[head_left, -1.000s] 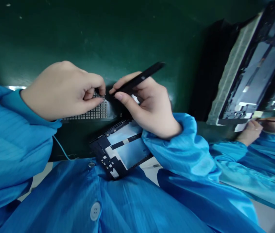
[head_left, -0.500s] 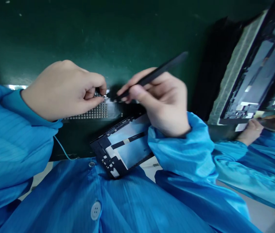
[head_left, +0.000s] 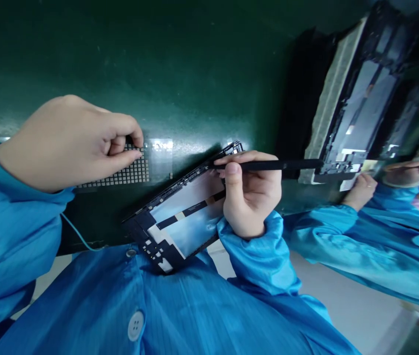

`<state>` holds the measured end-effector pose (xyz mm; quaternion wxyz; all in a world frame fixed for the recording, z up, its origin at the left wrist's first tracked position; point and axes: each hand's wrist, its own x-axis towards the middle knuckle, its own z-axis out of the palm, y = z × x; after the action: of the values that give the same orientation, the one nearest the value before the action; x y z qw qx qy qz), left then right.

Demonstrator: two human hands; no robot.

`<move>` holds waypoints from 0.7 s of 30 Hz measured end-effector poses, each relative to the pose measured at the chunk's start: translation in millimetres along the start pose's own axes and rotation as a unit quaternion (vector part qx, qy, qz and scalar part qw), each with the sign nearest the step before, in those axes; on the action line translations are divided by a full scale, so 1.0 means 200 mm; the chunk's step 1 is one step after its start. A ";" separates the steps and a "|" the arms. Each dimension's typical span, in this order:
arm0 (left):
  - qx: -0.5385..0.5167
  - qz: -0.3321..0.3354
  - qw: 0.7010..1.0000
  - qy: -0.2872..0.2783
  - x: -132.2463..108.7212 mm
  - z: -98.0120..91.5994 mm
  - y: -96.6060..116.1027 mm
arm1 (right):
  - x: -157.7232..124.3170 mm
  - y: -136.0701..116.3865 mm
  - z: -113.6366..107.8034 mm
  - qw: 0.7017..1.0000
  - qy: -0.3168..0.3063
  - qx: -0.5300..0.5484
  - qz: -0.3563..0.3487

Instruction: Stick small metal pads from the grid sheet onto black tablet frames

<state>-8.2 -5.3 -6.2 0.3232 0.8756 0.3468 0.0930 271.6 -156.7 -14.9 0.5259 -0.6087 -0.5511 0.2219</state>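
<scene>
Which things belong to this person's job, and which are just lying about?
In use, it seems:
- slim black tool, in the right hand
- phone-like panel, at the tool's tip
- sheet of small squares, at the left hand

Apparently lying by:
- similar panel, at right
- white label, beside a co-worker's hand
</scene>
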 end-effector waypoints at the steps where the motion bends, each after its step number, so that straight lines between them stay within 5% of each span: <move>1: 0.003 0.010 1.000 0.007 0.00 0.00 -0.01 | -0.01 0.00 0.00 1.000 -0.002 -0.006 -0.005; 9: 0.030 0.055 0.997 0.038 -0.01 0.01 -0.01 | 0.05 -0.13 -0.02 0.992 -0.071 -0.082 -0.067; 15: 0.063 -0.004 0.998 -0.016 0.02 -0.02 0.02 | 0.28 -0.15 0.16 0.941 -0.337 -0.021 -0.035; 21: 0.066 -0.019 0.997 -0.028 0.02 -0.03 0.06 | 0.28 -0.09 0.21 0.944 -0.328 -0.014 -0.017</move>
<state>-0.5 -5.9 5.3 0.2762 0.8903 0.3599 0.0395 244.5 -92.6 3.4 0.3114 -0.5001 -0.7061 0.3929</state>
